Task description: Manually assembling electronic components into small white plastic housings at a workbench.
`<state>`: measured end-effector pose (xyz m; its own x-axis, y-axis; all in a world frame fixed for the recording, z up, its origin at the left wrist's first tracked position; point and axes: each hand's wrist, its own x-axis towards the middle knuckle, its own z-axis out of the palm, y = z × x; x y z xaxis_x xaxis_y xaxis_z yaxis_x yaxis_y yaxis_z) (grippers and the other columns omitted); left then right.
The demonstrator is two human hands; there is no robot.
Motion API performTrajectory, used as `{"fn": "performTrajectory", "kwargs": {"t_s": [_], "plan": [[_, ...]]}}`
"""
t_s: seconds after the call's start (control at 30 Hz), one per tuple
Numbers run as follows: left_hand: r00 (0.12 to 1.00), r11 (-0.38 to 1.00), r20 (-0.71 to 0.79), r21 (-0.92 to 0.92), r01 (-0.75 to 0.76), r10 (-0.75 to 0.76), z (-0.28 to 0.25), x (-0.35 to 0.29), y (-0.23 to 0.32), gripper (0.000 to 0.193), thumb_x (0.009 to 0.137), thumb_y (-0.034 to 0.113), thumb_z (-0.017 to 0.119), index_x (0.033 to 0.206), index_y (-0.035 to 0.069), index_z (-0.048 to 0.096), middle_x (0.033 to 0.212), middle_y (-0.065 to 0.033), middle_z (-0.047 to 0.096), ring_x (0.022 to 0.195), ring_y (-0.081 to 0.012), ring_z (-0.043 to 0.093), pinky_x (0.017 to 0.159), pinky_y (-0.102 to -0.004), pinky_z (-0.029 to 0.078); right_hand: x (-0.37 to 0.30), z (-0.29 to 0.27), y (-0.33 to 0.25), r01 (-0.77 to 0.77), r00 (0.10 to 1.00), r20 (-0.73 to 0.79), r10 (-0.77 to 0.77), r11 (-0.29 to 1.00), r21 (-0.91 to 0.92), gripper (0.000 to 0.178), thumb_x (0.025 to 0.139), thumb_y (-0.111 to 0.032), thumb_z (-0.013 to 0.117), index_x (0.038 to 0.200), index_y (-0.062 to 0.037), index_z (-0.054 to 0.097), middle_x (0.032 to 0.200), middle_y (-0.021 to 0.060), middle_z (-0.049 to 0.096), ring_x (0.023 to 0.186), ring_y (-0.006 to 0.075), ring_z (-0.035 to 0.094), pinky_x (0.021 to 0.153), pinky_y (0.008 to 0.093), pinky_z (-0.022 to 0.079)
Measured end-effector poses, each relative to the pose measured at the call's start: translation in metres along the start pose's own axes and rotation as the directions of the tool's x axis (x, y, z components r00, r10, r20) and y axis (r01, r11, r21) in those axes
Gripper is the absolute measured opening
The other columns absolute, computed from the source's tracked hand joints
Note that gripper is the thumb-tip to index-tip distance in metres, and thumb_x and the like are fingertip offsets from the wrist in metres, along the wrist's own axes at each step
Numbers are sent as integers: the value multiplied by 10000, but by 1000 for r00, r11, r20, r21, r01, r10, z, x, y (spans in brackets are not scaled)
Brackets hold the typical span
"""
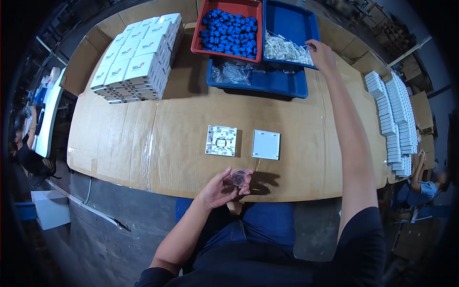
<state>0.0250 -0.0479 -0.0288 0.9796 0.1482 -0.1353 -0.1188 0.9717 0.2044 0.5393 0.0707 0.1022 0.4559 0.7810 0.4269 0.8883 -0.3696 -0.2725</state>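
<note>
Near the table's front edge, my left hand [221,190] is closed around a small clear plastic bag [239,177]. My right hand [323,56] is stretched to the far right, at the rim of a blue tray [291,19] with small white parts [284,48]. Its fingers are curled together at the pile's right end; what they hold, if anything, is too small to make out. On the cardboard in front of me lies an open square white housing [221,140] with a round inner part. Beside it, to the right, is a flat white square cover [266,144].
A red tray [193,45] of blue parts stands at the back, above a lower blue tray [258,89] with clear bags. Stacked white boxes [136,62] fill the back left; white units [394,122] are piled at the right. People work at both sides.
</note>
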Motion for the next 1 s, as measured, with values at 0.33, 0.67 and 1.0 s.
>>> {"fn": "performTrajectory", "kwargs": {"t_s": [0.33,0.67,1.0], "plan": [[997,992,-72,124,25,-16,4,4,5,686,1017,537,529,1416,-21,509,1135,-83,624,926,-214,613,1020,-415,473,40,22,23,176,962,255,-100,938,-299,282,962,-194,626,1216,-241,739,1149,58,720,1115,308,671,943,462,554],[996,997,-51,-32,64,-66,1,7,8,707,1035,561,486,1420,-33,506,1154,-89,626,931,-223,613,1017,-420,486,41,24,36,174,966,230,-116,952,-251,174,943,-193,641,1104,-159,700,1083,60,716,1056,298,682,862,438,549],[996,999,-87,7,31,-30,-1,-6,-5,642,1074,492,465,1440,-34,493,1170,-91,652,975,-205,627,1022,-367,496,-29,-36,-37,-129,974,46,222,378,917,325,927,-113,760,1190,49,657,881,14,692,668,35,535,577,197,406]]}}
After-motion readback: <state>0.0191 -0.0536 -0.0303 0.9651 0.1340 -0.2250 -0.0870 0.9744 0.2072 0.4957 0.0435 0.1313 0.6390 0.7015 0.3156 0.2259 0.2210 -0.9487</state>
